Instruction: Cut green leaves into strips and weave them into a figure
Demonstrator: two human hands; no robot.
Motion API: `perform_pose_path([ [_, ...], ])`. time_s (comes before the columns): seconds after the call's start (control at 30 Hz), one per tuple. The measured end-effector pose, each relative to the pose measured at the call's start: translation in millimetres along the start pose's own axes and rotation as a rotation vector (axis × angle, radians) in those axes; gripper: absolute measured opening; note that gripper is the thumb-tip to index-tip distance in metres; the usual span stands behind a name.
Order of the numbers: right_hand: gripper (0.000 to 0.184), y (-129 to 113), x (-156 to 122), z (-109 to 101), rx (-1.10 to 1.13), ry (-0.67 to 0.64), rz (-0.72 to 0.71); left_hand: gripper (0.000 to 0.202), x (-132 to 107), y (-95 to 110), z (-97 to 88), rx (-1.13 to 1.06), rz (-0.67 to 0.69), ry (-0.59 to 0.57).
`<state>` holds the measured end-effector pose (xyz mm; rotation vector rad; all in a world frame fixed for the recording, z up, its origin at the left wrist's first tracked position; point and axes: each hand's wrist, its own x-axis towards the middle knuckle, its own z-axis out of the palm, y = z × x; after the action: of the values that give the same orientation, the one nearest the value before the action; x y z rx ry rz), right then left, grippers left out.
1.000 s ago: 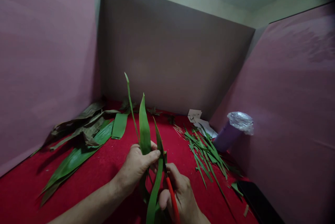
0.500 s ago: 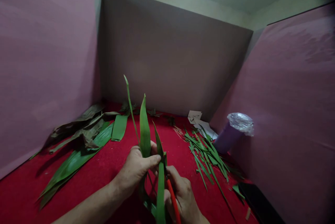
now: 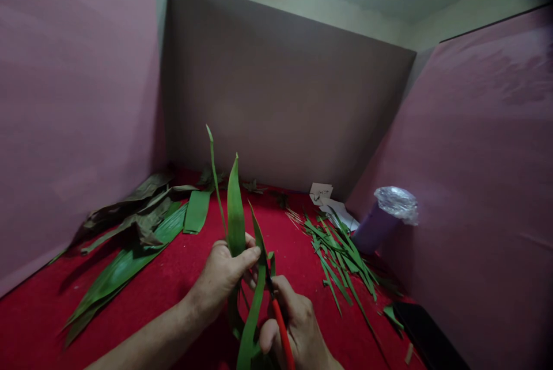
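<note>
My left hand is closed around a long green leaf whose pointed tip stands upright, along with a thin green stem. Its thumb and fingers also pinch a narrower leaf strip that hangs down toward me. In my right hand are red-handled scissors, with dark blades against the edge of that strip just below my left thumb. How far the blades are apart I cannot tell. The lower ends of the leaves run partly behind my hands.
Large green leaves and dried brown leaves lie left on the red cloth. Cut strips are heaped at right, near white papers and a purple container topped with clear plastic. A black phone-like object lies front right.
The hanging strip has swung left and now curves, its lower part moving away from the scissors. My hands and the scissors have shifted slightly left.
</note>
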<state>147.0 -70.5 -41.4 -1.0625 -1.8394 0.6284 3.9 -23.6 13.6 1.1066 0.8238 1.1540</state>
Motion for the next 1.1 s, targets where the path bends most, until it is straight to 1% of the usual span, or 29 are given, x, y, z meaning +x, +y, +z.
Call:
perform_pose_path([
  [0.17, 0.035, 0.8, -0.9, 1.9, 0.015, 0.008, 0.034, 0.017, -0.1, -2.2, 0.3, -0.02, -0.008, -0.009],
  [0.33, 0.038, 4.2, -1.3, 3.7, 0.008, 0.025, 0.055, 0.015, -2.1, -1.4, 3.0, -0.001, -0.013, 0.019],
  [0.6, 0.03, 1.7, -0.4, 3.0, -0.001, 0.031, -0.021, 0.016, -5.1, 1.0, 5.3, 0.01, -0.037, -0.007],
  [0.87, 0.037, -1.2, 0.9, 1.2, -0.057, 0.057, -0.018, 0.017, -4.4, 1.6, 3.5, 0.032, -0.069, -0.044],
  [0.93, 0.036, -1.9, 0.4, 0.4, -0.065, 0.034, -0.011, 0.016, -3.3, 3.3, 2.4, 0.067, -0.048, -0.065],
  [1.0, 0.035, -2.9, 0.0, -0.2, -0.054, 0.013, 0.0, 0.013, -2.7, 4.8, 1.3, 0.088, 0.015, -0.075],
  [1.1, 0.033, -3.8, -0.2, 0.0, -0.056, 0.018, -0.002, 0.008, -3.1, 5.5, -0.4, 0.099, 0.101, -0.049],
])
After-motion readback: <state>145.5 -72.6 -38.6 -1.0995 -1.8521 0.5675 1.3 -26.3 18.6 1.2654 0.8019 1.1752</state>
